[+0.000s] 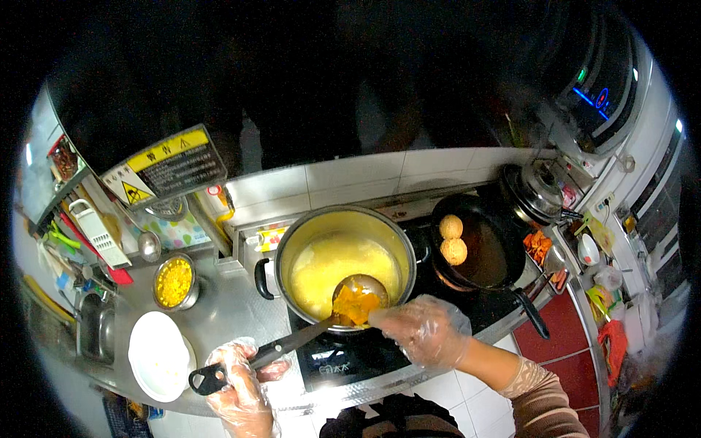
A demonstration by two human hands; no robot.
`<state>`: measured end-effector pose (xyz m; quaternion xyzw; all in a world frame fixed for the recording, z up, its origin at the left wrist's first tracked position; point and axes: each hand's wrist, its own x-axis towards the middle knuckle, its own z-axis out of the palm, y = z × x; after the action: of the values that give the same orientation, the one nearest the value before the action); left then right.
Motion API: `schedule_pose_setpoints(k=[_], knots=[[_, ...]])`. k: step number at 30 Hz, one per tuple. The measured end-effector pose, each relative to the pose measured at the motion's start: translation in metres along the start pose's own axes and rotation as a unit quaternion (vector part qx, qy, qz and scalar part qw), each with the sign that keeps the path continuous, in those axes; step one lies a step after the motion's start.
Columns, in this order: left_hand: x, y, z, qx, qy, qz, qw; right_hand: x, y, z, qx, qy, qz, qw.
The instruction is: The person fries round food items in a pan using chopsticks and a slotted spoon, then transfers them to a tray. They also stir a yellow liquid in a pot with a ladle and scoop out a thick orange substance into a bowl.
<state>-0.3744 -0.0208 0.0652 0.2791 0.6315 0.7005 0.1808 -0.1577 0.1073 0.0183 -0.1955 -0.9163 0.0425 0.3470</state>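
My left hand (241, 380), in a clear plastic glove, grips the black handle of a ladle (298, 336). The ladle's metal bowl rests over the near rim of a deep two-handled pot (408, 263) and holds soft orange food (358, 304). Pale yellow foamy liquid (334, 260) fills the lower part of the pot. My right hand (421, 328), gloved too, reaches in from the right. Its fingertips are at the edge of the orange food; whether they pinch any of it is unclear.
A black frying pan (495, 241) with dark liquid holds two round golden balls (453, 241). At left stand a metal bowl (191, 298) of yellow bits and a white bowl (156, 350). A warning sign (164, 164) hangs behind. Carrot-coloured pieces (536, 246) lie at right.
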Motion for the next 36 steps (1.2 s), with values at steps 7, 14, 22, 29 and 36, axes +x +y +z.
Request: schedule_pose_setpoints(k=[7, 14, 22, 29, 36], knots=[[0.0, -0.001, -0.001, 0.074, -0.024, 0.097, 0.992, -0.004, -0.01, -0.001, 0.001, 0.014, 0.037, 0.999], [-0.003, -0.001, 0.008, 0.022, -0.002, 0.034, 0.999, -0.012, -0.001, 0.007, -0.02, 0.069, 0.047, 0.996], [-0.008, 0.007, 0.014, 0.006, 0.015, -0.023, 1.0, -0.013, -0.004, 0.011, -0.006, 0.057, 0.045, 0.997], [-0.007, -0.002, 0.017, 0.025, 0.045, 0.006, 0.999, -0.01, -0.012, 0.012, -0.006, 0.027, 0.053, 0.998], [-0.006, -0.005, 0.015, 0.025, 0.022, -0.002, 0.999, -0.006, -0.01, 0.008, -0.012, 0.036, 0.076, 0.996]])
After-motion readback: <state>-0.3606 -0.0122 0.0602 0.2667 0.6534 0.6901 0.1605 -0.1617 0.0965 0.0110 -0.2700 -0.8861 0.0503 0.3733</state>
